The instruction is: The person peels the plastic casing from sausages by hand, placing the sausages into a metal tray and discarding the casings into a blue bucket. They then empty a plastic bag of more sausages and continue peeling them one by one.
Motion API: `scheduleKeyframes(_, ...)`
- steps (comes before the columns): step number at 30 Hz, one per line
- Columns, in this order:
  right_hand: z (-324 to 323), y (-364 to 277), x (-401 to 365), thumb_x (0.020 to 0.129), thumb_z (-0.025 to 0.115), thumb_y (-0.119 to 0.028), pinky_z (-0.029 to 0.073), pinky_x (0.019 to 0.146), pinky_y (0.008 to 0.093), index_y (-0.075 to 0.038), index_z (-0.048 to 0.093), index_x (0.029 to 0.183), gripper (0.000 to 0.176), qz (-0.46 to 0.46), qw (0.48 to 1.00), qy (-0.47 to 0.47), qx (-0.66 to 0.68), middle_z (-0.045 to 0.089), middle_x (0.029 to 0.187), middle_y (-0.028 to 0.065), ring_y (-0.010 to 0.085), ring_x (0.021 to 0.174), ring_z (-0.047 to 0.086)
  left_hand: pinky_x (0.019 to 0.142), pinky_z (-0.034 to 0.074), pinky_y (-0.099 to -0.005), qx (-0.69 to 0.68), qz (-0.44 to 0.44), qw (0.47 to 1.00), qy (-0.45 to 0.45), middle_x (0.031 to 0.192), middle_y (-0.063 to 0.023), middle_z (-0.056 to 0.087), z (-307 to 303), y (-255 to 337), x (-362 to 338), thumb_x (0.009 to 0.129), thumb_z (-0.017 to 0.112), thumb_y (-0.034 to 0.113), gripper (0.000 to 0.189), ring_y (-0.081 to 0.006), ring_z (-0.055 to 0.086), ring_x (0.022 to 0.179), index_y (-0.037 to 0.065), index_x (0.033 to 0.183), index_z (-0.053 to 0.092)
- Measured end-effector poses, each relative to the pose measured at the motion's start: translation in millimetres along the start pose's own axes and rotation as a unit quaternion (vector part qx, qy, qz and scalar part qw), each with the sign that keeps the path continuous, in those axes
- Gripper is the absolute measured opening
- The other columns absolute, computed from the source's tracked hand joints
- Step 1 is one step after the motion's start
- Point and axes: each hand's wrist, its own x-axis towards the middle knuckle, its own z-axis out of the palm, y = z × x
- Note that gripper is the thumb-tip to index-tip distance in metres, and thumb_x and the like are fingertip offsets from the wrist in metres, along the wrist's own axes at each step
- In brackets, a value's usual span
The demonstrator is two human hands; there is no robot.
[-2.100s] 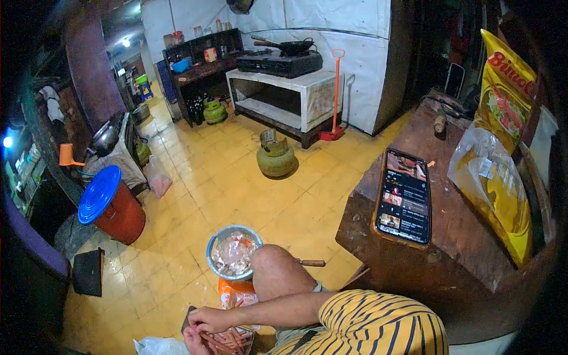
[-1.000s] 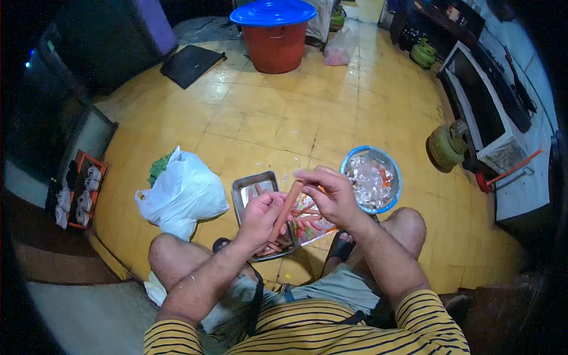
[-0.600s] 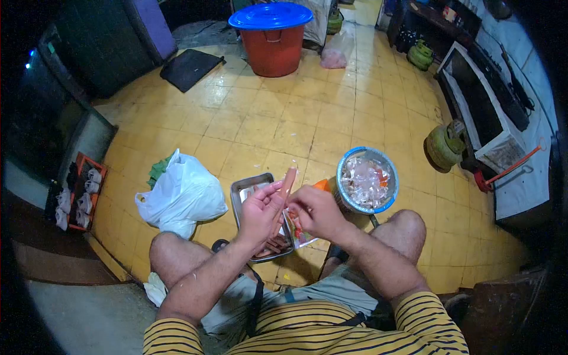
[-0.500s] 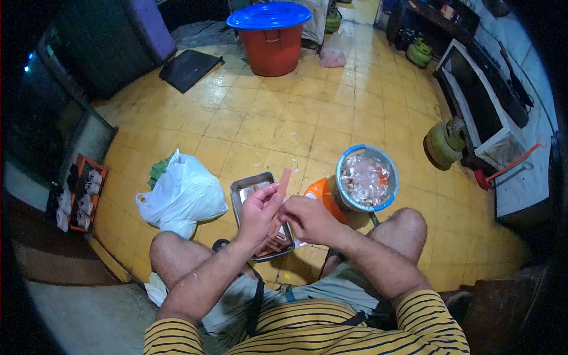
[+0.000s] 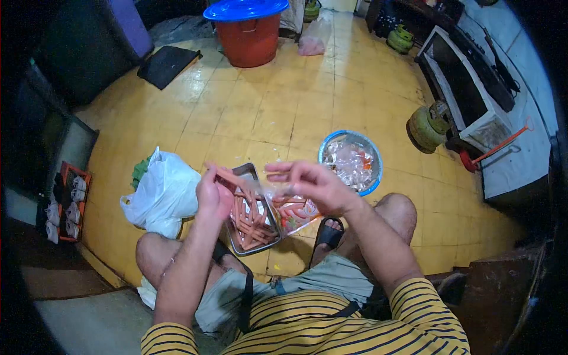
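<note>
The sausage (image 5: 232, 177) is raised in the left hand (image 5: 215, 194), above the far left part of a metal tray (image 5: 260, 250); it slants, its right end nearer than its left. The left fingers are closed around it. The right hand (image 5: 319, 184) is raised just to the right, above the tray's right side and the printed packet, with its fingers parted. Something pale and translucent blurs beside its fingertips; whether they grip it, I cannot tell.

Below, the tray sits on the yellow tiled floor (image 5: 236, 121), between the person's knees and slightly left. More sausages (image 5: 252, 228) lie crisscrossed in it, mostly in the near part. Just beside it, to the right, is a printed packet (image 5: 303, 216) with reddish sausages showing at it. Farther right, beyond the right knee (image 5: 396, 210), stands a blue-rimmed basin (image 5: 379, 177) filled with crumpled clear plastic (image 5: 350, 160) and a few orange bits.

Left of the tray, a white plastic bag (image 5: 165, 192) rests on the floor with green leaves (image 5: 139, 172) at its far left side. At the far side are a flat black object (image 5: 168, 65), a red bucket (image 5: 248, 45) under a blue lid (image 5: 245, 9), and a clear bag with pink contents (image 5: 311, 45). A green gas cylinder (image 5: 424, 129) stands at the far right.
</note>
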Motion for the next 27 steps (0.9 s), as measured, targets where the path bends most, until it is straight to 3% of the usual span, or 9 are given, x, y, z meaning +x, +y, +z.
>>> scheduleKeyframes(3, -21, -20, -4, 0.095, 0.056, -0.014, 0.050, 0.093, 0.0420, -0.007, 0.048, 0.095, 0.011, 0.042, 0.953, 0.168, 0.250, 0.060, 0.118, 0.0212, 0.0312, 0.114, 0.057, 0.083, 0.049, -0.0403, 0.025, 0.050, 0.998, 0.007, 0.091, -0.0073, 0.054, 8, 5, -5, 0.099, 0.049, 0.022, 0.013, -0.0206, 0.054, 0.084, 0.011, 0.105, 0.050)
scheduleKeyframes(9, -103, -26, -30, 0.091, 0.060, -0.007, 0.055, 0.063, 0.0285, -0.002, 0.053, 0.101, 0.013, 0.021, 0.841, 0.531, -0.106, 0.066, 0.085, 0.0129, 0.0185, 0.077, 0.067, 0.069, 0.052, -0.0388, 0.324, 0.126, 0.937, 0.023, 0.089, -0.0081, 0.053, 7, -13, -8, 0.095, 0.048, 0.011, 0.047, -0.0200, 0.057, 0.077, 0.014, 0.139, 0.030)
scheduleKeyframes(12, -146, -2, -48, 0.089, 0.063, -0.015, 0.055, 0.065, 0.0345, 0.000, 0.065, 0.096, 0.017, 0.147, 0.758, 0.563, -0.295, 0.069, 0.087, 0.0141, 0.0223, 0.077, 0.069, 0.070, 0.052, -0.0405, 0.525, 0.178, 0.832, 0.001, 0.091, -0.0132, 0.057, -10, -27, -2, 0.093, 0.047, 0.009, 0.050, -0.0260, 0.060, 0.075, 0.010, 0.140, 0.031)
scheduleKeyframes(14, -163, 24, -50, 0.088, 0.063, -0.019, 0.055, 0.070, 0.0387, 0.001, 0.067, 0.095, 0.021, 0.241, 0.708, 0.533, -0.395, 0.069, 0.091, 0.0165, 0.0271, 0.081, 0.068, 0.083, 0.048, -0.0440, 0.766, 0.413, 0.479, -0.117, 0.100, -0.0180, 0.059, -37, -37, 13, 0.090, 0.052, 0.007, 0.046, -0.0336, 0.058, 0.089, 0.004, 0.135, 0.040)
scheduleKeyframes(15, -167, 36, -51, 0.087, 0.063, -0.023, 0.054, 0.074, 0.0429, 0.002, 0.070, 0.094, 0.026, 0.327, 0.646, 0.488, -0.488, 0.070, 0.095, 0.0189, 0.0319, 0.085, 0.068, 0.094, 0.042, -0.0472, 0.770, 0.275, 0.560, -0.138, 0.114, -0.0212, 0.057, -46, -40, 15, 0.085, 0.059, 0.007, 0.047, -0.0392, 0.050, 0.106, 0.002, 0.131, 0.046)
scheduleKeyframes(19, -145, 67, -53, 0.084, 0.062, -0.024, 0.050, 0.087, 0.0433, -0.006, 0.072, 0.098, 0.025, 0.518, 0.558, 0.361, -0.538, 0.068, 0.096, 0.0217, 0.0374, 0.097, 0.064, 0.106, 0.035, -0.0473, 0.797, 0.159, 0.567, -0.131, 0.128, -0.0224, 0.050, -55, -44, 0, 0.078, 0.064, 0.006, 0.057, -0.0422, 0.043, 0.117, 0.001, 0.131, 0.046)
scheduleKeyframes(22, -131, 56, -37, 0.082, 0.060, -0.020, 0.051, 0.086, 0.0443, -0.005, 0.072, 0.095, 0.023, 0.356, 0.589, 0.373, -0.623, 0.067, 0.099, 0.0231, 0.0387, 0.094, 0.065, 0.099, 0.041, -0.0492, 0.835, 0.159, 0.490, -0.194, 0.124, -0.0305, 0.043, -87, -56, 22, 0.081, 0.062, 0.007, 0.063, -0.0475, 0.042, 0.116, 0.008, 0.139, 0.037)
scheduleKeyframes(24, -116, 58, -8, 0.079, 0.063, -0.019, 0.052, 0.080, 0.0430, -0.006, 0.072, 0.098, 0.024, 0.300, 0.704, 0.326, -0.555, 0.069, 0.090, 0.0194, 0.0361, 0.088, 0.067, 0.101, 0.040, -0.0492, 0.819, 0.129, 0.525, -0.192, 0.128, -0.0308, 0.041, -80, -52, 16, 0.081, 0.063, 0.010, 0.063, -0.0477, 0.042, 0.116, 0.007, 0.138, 0.037)
scheduleKeyframes(27, -58, 86, 17, 0.076, 0.064, -0.023, 0.054, 0.077, 0.0409, -0.002, 0.071, 0.091, 0.028, 0.401, 0.818, 0.082, -0.403, 0.070, 0.090, 0.0195, 0.0334, 0.084, 0.068, 0.104, 0.037, -0.0483, 0.806, 0.138, 0.541, -0.199, 0.133, -0.0312, 0.038, -66, -50, 9, 0.081, 0.065, 0.014, 0.064, -0.0473, 0.041, 0.119, 0.005, 0.138, 0.037)
